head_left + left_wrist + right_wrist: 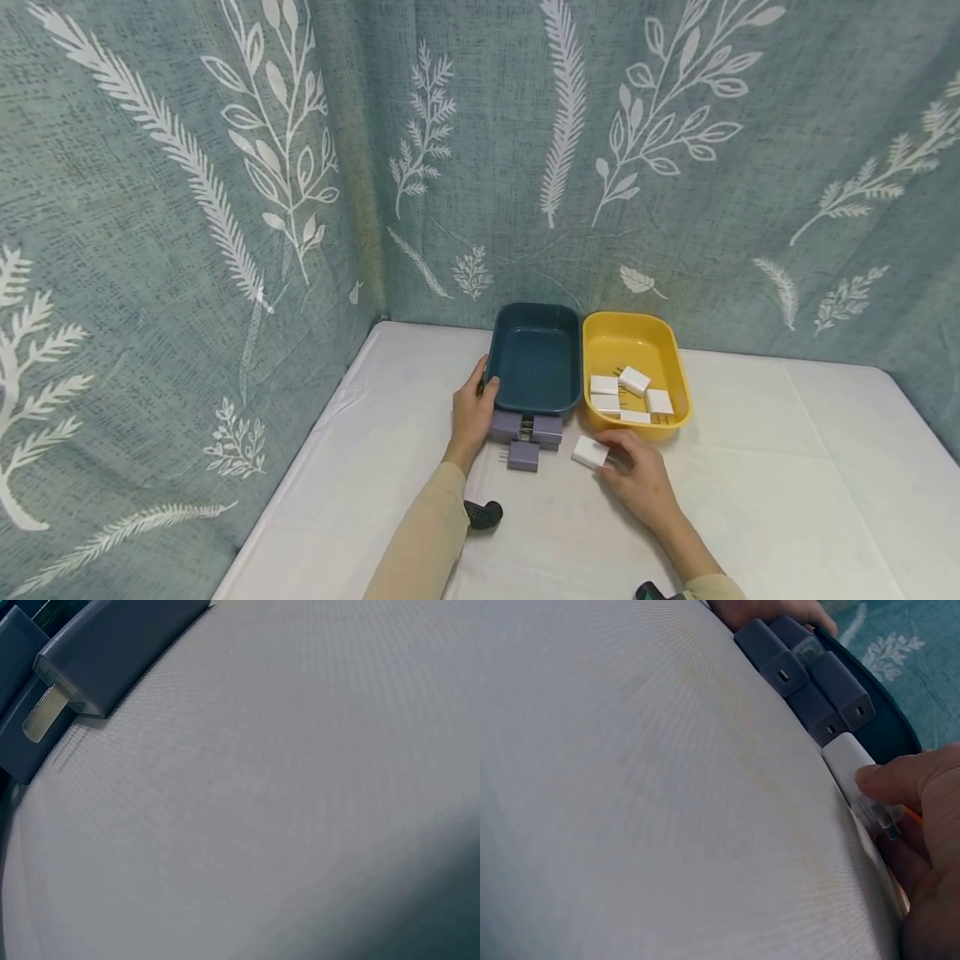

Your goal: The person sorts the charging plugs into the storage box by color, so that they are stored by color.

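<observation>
My left hand (472, 412) holds the near left side of a dark blue bin (536, 367), its thumb by the rim. Several purple-grey charger plugs (523, 455) lie bunched against the bin's front. USB ports show on some of these purple-grey chargers (784, 675) in the right wrist view, and the left wrist view shows a prong on one charger (112, 656). My right hand (637, 475) pinches a white charger plug (590, 452) between thumb and fingers, low over the table in front of a yellow bin (637, 333). Its prongs point toward my palm in the right wrist view.
Several white charger plugs (634, 380) lie in the yellow bin, which stands against the dark blue one. A white cloth (787, 467) covers the table. A patterned curtain (510, 167) hangs behind. Black devices (483, 515) show beside both forearms.
</observation>
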The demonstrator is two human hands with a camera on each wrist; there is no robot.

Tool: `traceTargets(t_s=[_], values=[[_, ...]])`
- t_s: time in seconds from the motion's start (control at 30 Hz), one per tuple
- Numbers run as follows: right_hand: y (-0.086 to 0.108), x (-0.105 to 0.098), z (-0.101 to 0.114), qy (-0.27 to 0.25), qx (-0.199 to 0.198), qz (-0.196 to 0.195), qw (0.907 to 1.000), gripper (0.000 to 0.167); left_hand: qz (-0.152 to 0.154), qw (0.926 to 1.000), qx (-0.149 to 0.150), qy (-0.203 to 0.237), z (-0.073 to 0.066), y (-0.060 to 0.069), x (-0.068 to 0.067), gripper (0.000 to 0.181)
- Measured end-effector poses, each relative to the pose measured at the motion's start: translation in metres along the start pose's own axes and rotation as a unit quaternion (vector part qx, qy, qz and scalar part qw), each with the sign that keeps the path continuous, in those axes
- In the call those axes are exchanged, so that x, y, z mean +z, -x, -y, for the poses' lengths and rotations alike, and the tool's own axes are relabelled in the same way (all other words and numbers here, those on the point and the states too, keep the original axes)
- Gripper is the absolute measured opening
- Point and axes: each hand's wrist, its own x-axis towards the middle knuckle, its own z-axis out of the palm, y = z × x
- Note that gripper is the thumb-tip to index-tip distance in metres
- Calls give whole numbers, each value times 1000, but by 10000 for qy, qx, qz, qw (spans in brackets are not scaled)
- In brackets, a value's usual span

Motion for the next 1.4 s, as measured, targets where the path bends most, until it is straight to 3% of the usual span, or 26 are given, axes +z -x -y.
traceTargets(t_s=[0.27,0.73,0.97,1.13,1.4], values=[[2,-3,2,-649,-39,-119,9978,52,47,9998,-144,-87,1,0,1,51],[3,-1,-1,-1080,-1,-321,9936,56,42,9999,-129,-18,2,-1,0,52],[4,-7,21,-1191,101,-380,9921,49,37,9999,-107,-49,1,-1,0,52],[3,-1,1,-1426,96,-372,9890,49,22,10000,-60,-23,1,-1,0,51],[4,1,-3,-1643,-40,-386,9857,48,-5,10000,-42,-30,0,0,-1,51]])
